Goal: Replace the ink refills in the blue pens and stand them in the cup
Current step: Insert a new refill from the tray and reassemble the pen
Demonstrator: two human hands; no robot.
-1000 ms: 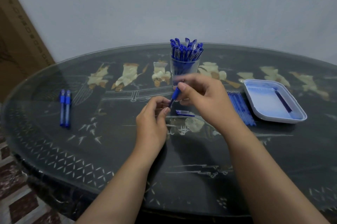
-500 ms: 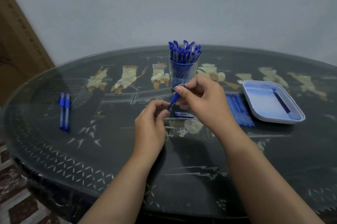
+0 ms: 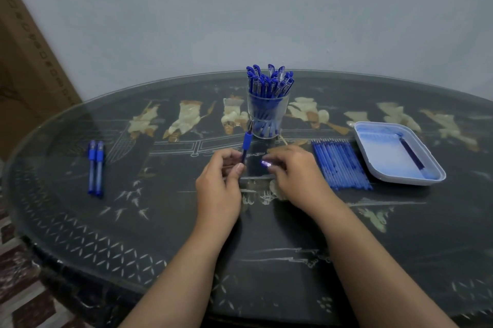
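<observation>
**Dim, cool light over a bowed table**

The light is weak, bluish and even. The dark glass-topped oval table (image 3: 80,221) carries a faint sheen along its far rim, and the wide lens bends its edges. The right hand (image 3: 296,179) smears with motion blur at the fingertips, with only soft shadow beneath it.

The left hand (image 3: 217,189) and right hand (image 3: 300,181) are bare, like the 2 forearms (image 3: 186,261), nails short.

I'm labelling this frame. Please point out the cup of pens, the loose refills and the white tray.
cup (image 3: 266,132): head view, on its clear lower wall.
refills (image 3: 340,165): head view, middle of the row.
white tray (image 3: 381,151): head view, bare floor.
</observation>
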